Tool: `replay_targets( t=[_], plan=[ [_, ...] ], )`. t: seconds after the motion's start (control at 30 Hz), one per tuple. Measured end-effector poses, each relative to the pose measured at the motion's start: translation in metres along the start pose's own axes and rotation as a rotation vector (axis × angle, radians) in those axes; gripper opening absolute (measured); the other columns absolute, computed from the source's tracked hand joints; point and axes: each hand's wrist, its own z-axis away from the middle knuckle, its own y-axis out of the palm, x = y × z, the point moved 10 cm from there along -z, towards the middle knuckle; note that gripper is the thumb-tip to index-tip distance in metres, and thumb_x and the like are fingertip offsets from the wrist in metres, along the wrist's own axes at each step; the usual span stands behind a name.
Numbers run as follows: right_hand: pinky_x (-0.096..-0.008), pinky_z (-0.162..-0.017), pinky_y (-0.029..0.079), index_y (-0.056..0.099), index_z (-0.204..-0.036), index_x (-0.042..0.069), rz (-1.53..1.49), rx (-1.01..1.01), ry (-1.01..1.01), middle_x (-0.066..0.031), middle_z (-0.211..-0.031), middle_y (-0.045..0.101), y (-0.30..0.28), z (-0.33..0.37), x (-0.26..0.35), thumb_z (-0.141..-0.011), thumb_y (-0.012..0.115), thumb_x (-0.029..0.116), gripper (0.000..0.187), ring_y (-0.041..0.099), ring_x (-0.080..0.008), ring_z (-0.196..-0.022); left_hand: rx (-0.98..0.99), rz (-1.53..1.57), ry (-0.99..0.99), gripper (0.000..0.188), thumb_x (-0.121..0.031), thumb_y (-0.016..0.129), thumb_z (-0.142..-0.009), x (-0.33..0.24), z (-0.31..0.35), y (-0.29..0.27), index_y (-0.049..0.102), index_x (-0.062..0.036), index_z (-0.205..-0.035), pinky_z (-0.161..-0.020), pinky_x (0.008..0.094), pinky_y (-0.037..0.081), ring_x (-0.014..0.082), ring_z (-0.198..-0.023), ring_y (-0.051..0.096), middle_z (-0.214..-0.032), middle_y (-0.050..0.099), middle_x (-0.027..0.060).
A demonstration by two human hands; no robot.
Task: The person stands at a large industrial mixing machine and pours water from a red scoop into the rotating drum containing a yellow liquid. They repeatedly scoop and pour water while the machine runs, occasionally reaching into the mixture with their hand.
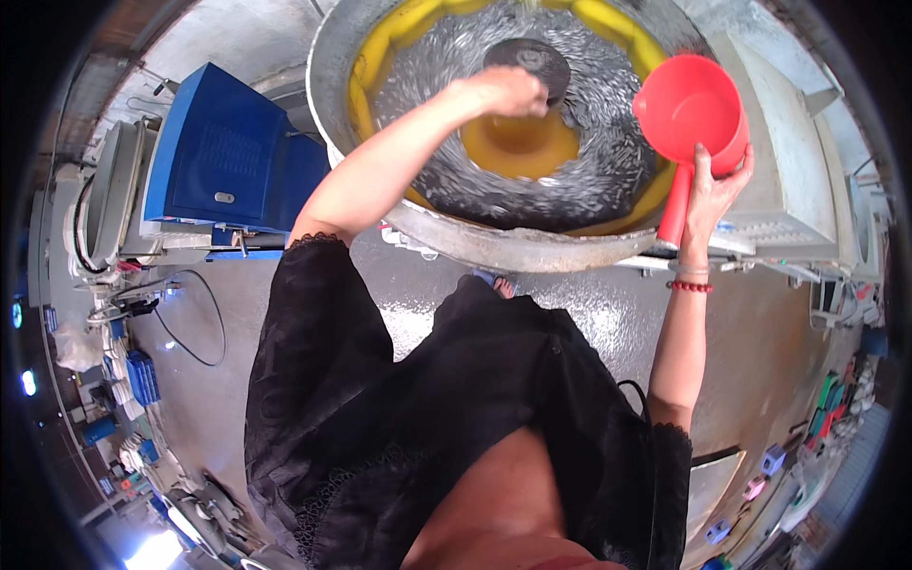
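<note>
My left hand [513, 93] reaches over a large round metal tub [532, 245] with a yellow lining [617, 27]. Its fingers are closed at the edge of a dark, round, mesh-like piece [530, 63], whose exact kind I cannot make out. Many small silvery pieces [437, 142], blurred as if moving, fill the tub around an amber-yellow centre [522, 152]. In my right hand [714, 190], a red plastic dipper [692, 109] is held by its cup near the handle, over the tub's right rim. No contents can be made out in it.
A blue metal cabinet [223, 152] stands left of the tub, and a pale box-shaped unit [779, 161] on its right. A dark cable [223, 328] loops over the wet grey floor [608, 328]. Blue crates [142, 377] lie at the far left.
</note>
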Motion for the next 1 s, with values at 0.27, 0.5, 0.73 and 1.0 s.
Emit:
replay_targets(
  t=[0.27, 0.5, 0.73, 1.0],
  plan=[
    [-0.0411, -0.106, 0.023, 0.029, -0.133, -0.001, 0.041, 0.045, 0.012, -0.0211, -0.133, 0.033, 0.005, 0.001, 0.005, -0.072, 0.072, 0.025, 0.079, 0.031, -0.0321, -0.127, 0.413, -0.041, 0.026, 0.043, -0.022, 0.067, -0.078, -0.012, 0.013, 0.05, 0.056, -0.0086, -0.117, -0.087, 0.0387, 0.045, 0.0304, -0.106, 0.055, -0.111, 0.06, 0.0137],
    [-0.0418, -0.105, 0.027, 0.029, -0.135, 0.005, 0.08, 0.077, 0.114, -0.0187, -0.134, 0.032, 0.007, 0.003, 0.015, -0.072, 0.073, 0.029, 0.08, 0.032, -0.0323, -0.126, 0.397, -0.093, 0.119, 0.038, -0.023, 0.065, -0.079, -0.018, 0.011, 0.062, 0.059, -0.0049, -0.112, -0.085, 0.0385, 0.046, 0.0304, -0.101, 0.057, -0.103, 0.063, 0.014],
    [-0.0423, -0.103, 0.028, 0.029, -0.135, 0.004, 0.15, 0.059, 0.123, -0.0202, -0.133, 0.032, 0.008, 0.002, 0.013, -0.072, 0.074, 0.031, 0.081, 0.034, -0.0327, -0.124, 0.438, -0.141, 0.276, 0.032, -0.027, 0.06, -0.082, -0.061, 0.029, 0.072, 0.063, 0.0008, -0.097, -0.079, 0.0409, 0.048, 0.0334, -0.093, 0.059, -0.094, 0.064, 0.0176],
    [-0.0413, -0.104, 0.024, 0.029, -0.133, -0.001, 0.077, -0.081, 0.074, -0.0215, -0.132, 0.034, -0.009, 0.003, 0.004, -0.078, 0.067, 0.033, 0.075, 0.031, -0.0329, -0.125, 0.484, -0.175, 0.385, 0.035, -0.028, 0.059, -0.084, -0.087, 0.037, 0.08, 0.062, 0.0053, -0.094, -0.078, 0.0416, 0.048, 0.0342, -0.092, 0.06, -0.094, 0.064, 0.0183]
  ],
)
